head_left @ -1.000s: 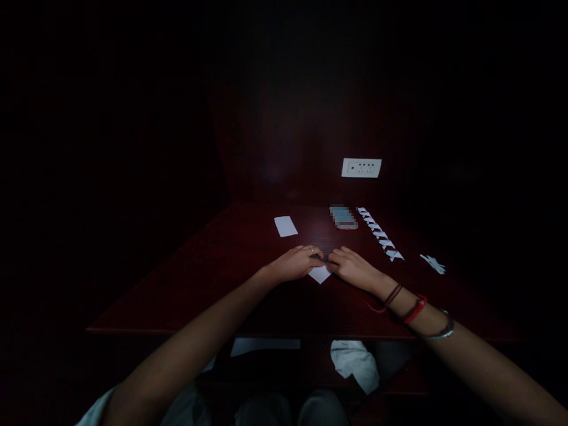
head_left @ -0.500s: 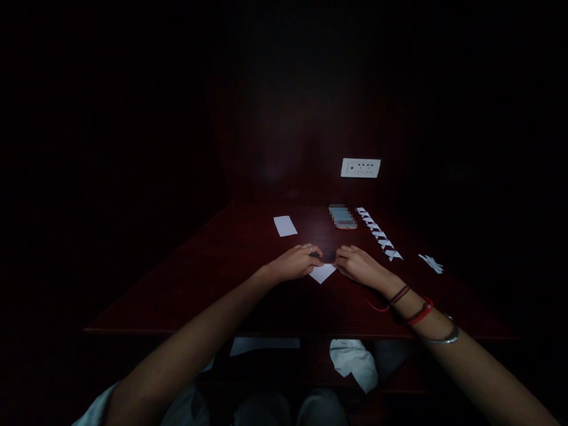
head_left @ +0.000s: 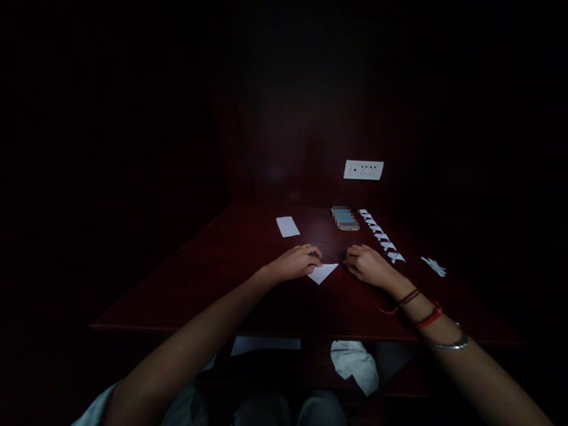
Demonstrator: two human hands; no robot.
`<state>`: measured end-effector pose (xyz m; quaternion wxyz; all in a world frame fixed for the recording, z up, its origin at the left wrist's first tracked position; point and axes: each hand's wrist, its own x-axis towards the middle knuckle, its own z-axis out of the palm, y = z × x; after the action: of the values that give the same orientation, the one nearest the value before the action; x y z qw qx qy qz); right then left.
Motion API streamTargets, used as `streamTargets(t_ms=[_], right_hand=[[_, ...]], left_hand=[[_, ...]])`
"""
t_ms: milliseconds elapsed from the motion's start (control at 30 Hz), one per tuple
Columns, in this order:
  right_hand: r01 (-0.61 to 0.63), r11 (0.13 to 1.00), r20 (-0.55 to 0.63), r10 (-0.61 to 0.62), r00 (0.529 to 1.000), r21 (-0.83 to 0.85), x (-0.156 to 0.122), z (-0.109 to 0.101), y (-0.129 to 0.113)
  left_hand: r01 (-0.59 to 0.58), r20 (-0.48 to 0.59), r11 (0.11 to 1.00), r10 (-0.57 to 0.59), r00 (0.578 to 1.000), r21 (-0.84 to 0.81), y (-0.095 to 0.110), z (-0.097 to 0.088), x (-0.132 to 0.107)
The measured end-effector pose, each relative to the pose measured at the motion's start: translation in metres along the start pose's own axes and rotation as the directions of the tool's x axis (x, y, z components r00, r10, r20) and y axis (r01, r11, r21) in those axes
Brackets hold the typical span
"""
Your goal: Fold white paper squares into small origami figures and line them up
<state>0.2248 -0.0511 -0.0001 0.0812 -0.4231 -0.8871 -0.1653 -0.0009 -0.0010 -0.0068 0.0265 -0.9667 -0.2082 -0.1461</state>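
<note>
A white sheet of paper folded into a triangle (head_left: 322, 273) lies on the dark red table with its point toward me. My left hand (head_left: 296, 262), a ring on one finger, has its fingers curled down onto the triangle's left end. To the right, my right hand (head_left: 366, 264) is just off the paper's right tip; its fingers are curled together, and whether anything small is in them is hidden. Beyond the hands lies a flat white paper rectangle (head_left: 288, 226).
A phone with a blurred screen (head_left: 345, 218) lies farther back. Right of it runs a row of folded white papers (head_left: 378, 234), with a small pile of white strips (head_left: 433, 266) beside it. A wall socket (head_left: 364, 170) is behind. Crumpled white material (head_left: 355, 362) sits below the table edge (head_left: 199, 332).
My right hand has moved a little to the right, away from the folded paper, uncovering its right tip. My left hand stays on the paper. The view has shifted slightly.
</note>
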Motion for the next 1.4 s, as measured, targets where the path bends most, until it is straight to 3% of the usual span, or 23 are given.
streamTargets(t_ms=[400, 767, 933, 1100, 1400], right_hand=[[0.050, 0.979, -0.054, -0.040, 0.998, 0.199, 0.005, 0.012, -0.005], [-0.042, 0.980, -0.027, 0.048, 0.998, 0.195, 0.002, 0.008, -0.003], [-0.087, 0.927, -0.098, 0.131, 0.987, 0.365, 0.011, 0.012, -0.004], [-0.135, 0.863, -0.008, 0.158, 0.987, 0.486, 0.018, 0.022, -0.004], [-0.226, 0.867, 0.101, 0.202, 0.974, 0.444, 0.022, 0.029, -0.004]], left_hand=[[0.008, -0.021, 0.999, -0.007, 1.000, 0.034, 0.007, 0.006, 0.006], [0.018, -0.013, 1.000, -0.017, 1.000, 0.015, 0.008, 0.006, 0.006], [0.016, -0.020, 0.999, -0.015, 1.000, 0.036, 0.017, 0.007, 0.012], [0.043, -0.034, 0.997, -0.041, 0.999, 0.057, 0.023, 0.006, 0.016], [0.075, -0.054, 0.997, -0.073, 0.996, 0.032, 0.022, 0.007, 0.015]])
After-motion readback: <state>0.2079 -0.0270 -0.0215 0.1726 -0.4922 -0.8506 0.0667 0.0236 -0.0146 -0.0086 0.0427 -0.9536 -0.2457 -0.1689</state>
